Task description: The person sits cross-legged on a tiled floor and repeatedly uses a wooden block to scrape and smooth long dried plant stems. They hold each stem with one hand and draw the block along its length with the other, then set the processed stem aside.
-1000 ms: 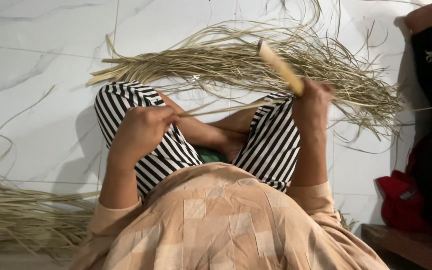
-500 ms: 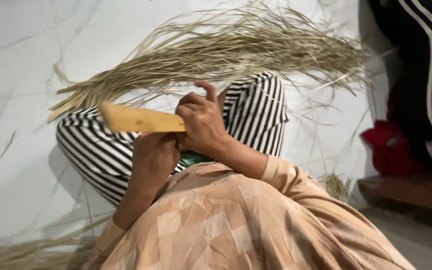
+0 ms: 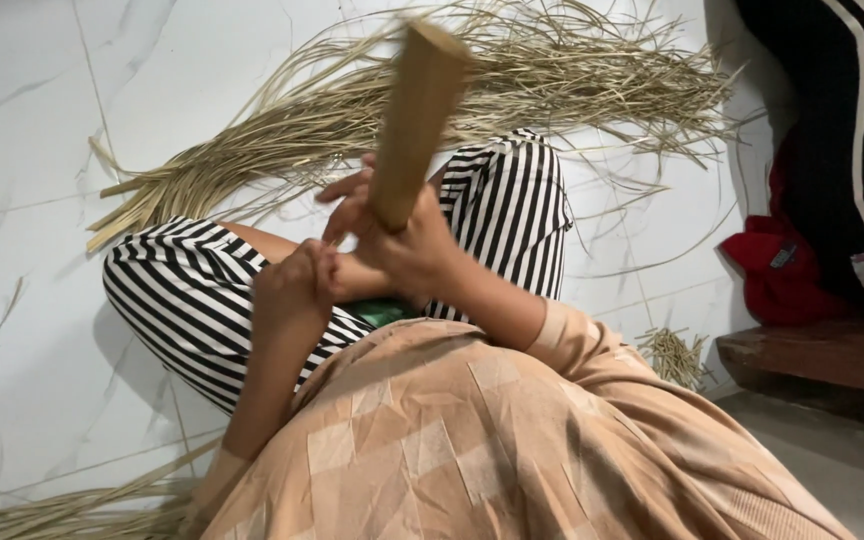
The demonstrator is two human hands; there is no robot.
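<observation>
My right hand grips a flat, tan wooden stick by its lower end; the stick points up and slightly right, blurred. My left hand is closed in a fist just left of it, over my crossed legs in black-and-white striped trousers. Whether the left fist pinches a thin strip, I cannot tell. A large bundle of dry, pale straw strips lies fanned on the white marble floor beyond my knees.
More straw strips lie at the lower left. A short cut bunch lies by a low wooden ledge at right. A red cloth and a dark striped garment are at the right edge.
The stick swung from far right beside the straw, to lying flat pointing left, to standing upright now. My right hand came in next to my left hand over my lap.
</observation>
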